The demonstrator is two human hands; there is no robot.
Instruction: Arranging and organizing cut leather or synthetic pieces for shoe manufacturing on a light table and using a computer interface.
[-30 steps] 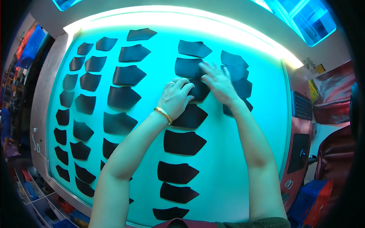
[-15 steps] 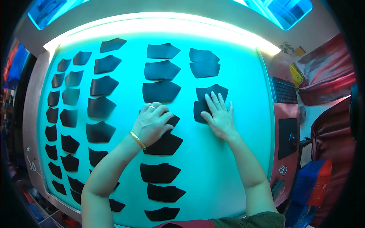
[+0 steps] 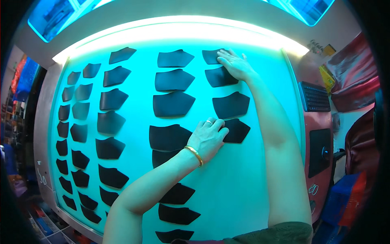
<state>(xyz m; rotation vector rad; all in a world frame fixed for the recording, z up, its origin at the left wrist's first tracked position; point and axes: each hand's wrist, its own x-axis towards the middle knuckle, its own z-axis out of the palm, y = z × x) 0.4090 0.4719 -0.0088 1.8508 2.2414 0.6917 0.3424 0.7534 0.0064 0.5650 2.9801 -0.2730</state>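
Rows of dark, pointed, leather-like pieces lie on a pale turquoise tabletop (image 3: 260,179). My left hand (image 3: 208,137), with a ring and a gold bangle, is curled, its fingertips at the left end of the lowest dark piece (image 3: 237,131) in the right-hand row. That hand covers part of the piece. My right hand (image 3: 236,65) reaches to the far end of the same row. Its fingers are stretched out over the right part of the farthest piece (image 3: 209,57). Below it lies another piece (image 3: 219,77), and a third piece (image 3: 230,105) sits between the hands.
A bright light strip (image 3: 178,30) runs along the far edge. On the right ledge are a black keyboard (image 3: 313,96) and a mouse (image 3: 325,153) on a dark pad (image 3: 317,162). Blue and red crates (image 3: 345,199) stand at lower right.
My right hand has gone from the lower pieces of the right row up to its far end. My left hand has crossed from the middle row to the right row's lowest piece.
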